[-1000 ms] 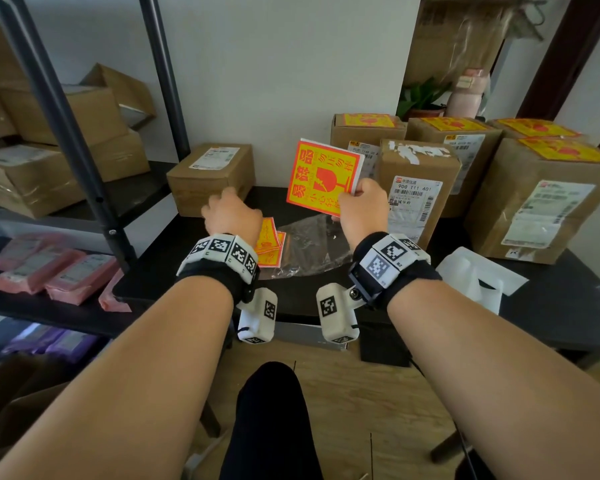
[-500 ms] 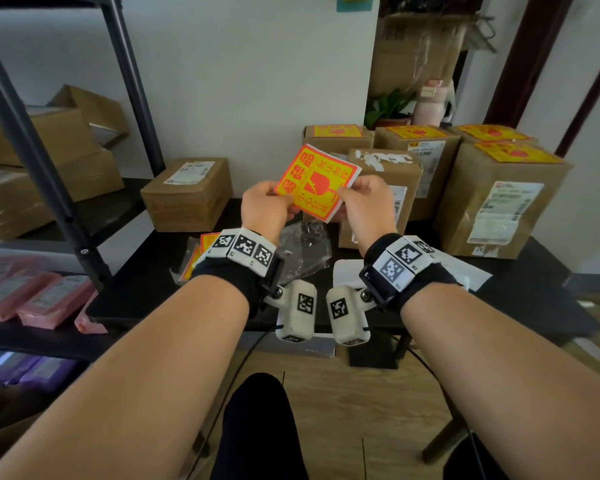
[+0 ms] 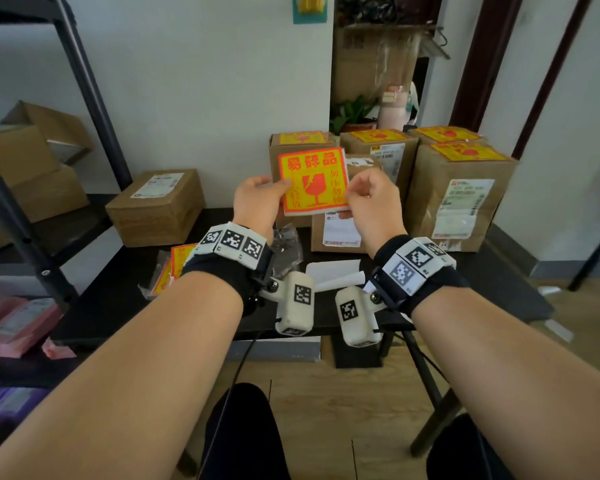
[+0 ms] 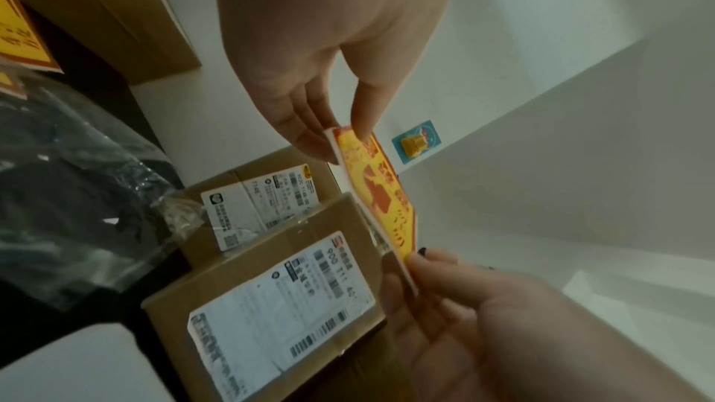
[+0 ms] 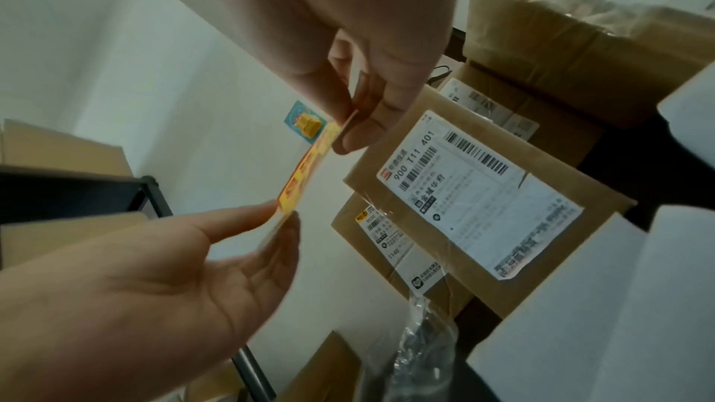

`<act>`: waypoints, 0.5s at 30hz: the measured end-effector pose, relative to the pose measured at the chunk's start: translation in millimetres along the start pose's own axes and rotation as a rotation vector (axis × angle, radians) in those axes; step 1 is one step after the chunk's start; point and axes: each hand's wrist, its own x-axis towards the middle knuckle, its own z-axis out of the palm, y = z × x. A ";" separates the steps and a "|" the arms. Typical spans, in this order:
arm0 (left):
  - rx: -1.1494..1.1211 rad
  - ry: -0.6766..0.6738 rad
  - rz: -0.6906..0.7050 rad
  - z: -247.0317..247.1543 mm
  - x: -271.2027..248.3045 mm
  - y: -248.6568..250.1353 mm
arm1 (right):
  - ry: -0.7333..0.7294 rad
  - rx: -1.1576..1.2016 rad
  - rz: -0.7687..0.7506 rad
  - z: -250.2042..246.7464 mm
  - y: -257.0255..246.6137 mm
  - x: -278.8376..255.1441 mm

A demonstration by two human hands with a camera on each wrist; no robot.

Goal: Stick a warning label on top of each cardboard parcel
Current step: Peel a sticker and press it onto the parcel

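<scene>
The left hand (image 3: 257, 202) pinches the left edge of the warning label stack (image 3: 313, 181) between thumb and fingers. The right hand (image 3: 368, 199) pinches its lower right corner, fingers curled, probably to peel one sheet. The stack is upright between both hands, its face toward the person. Just behind the right fingers stands the unlabelled parcel (image 3: 336, 233), nearer to the right hand. Further behind, four labelled parcels (image 3: 465, 188) stand.
</scene>
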 end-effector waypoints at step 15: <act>-0.076 -0.093 0.003 26.2 -16.2 -1.8 | -0.117 0.107 -0.020 -13.9 -3.5 -8.7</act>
